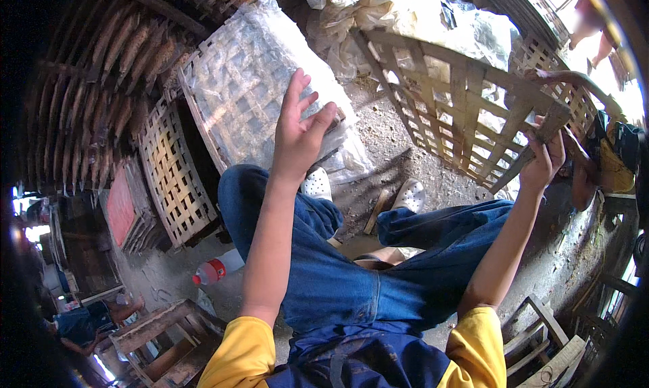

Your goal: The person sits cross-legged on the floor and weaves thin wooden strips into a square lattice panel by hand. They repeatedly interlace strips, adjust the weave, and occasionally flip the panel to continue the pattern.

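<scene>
My right hand [546, 157] grips the edge of a woven slat tray [466, 94] near its wooden corner. The tray is tilted up on the right, and daylight shows through its gaps. My left hand [302, 131] is raised with the fingers spread, holding nothing. Beyond it, apart from the fingers as far as I can tell, lies another woven tray covered with clear plastic sheet [250, 70]. This covered tray rests at a slant on a basket-like woven crate [177, 175]. What lies under the plastic is hard to make out.
Crumpled plastic sheeting [345, 23] lies at the back. Stacked trays [101, 111] line the left. A red-capped bottle [215, 270] lies by my left leg. Wooden stools [159, 337] stand low at both sides. Another person's arm [574, 80] is at the right; someone sits lower left.
</scene>
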